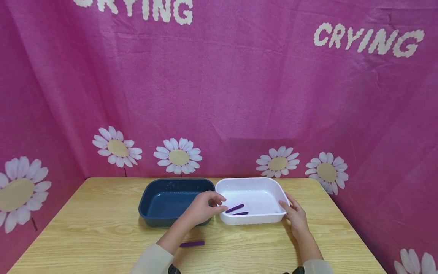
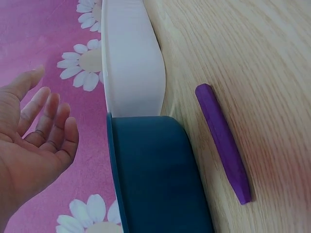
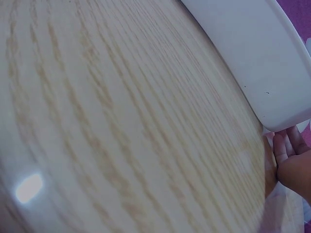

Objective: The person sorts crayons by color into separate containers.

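Observation:
My left hand [image 1: 204,207] hovers over the facing rims of a dark blue bin [image 1: 157,222] and a white bin [image 1: 254,219]. Its fingers are relaxed and slightly bent, with nothing in them; the left wrist view shows the bare palm. Inside the white bin, near its left end, lie two purple crayon-like sticks [image 1: 235,208]. Another purple stick [image 2: 223,143], tapered at one end, rests on the table in front of the blue bin, partly behind my left forearm in the head view. My right hand [image 1: 297,217] holds the white bin's right end, thumb over the rim and fingers outside.
Both bins stand side by side on a light wooden table [image 1: 102,228], near its back edge. Behind and along both sides hangs a pink cloth [image 1: 219,95] with white daisies and lettering.

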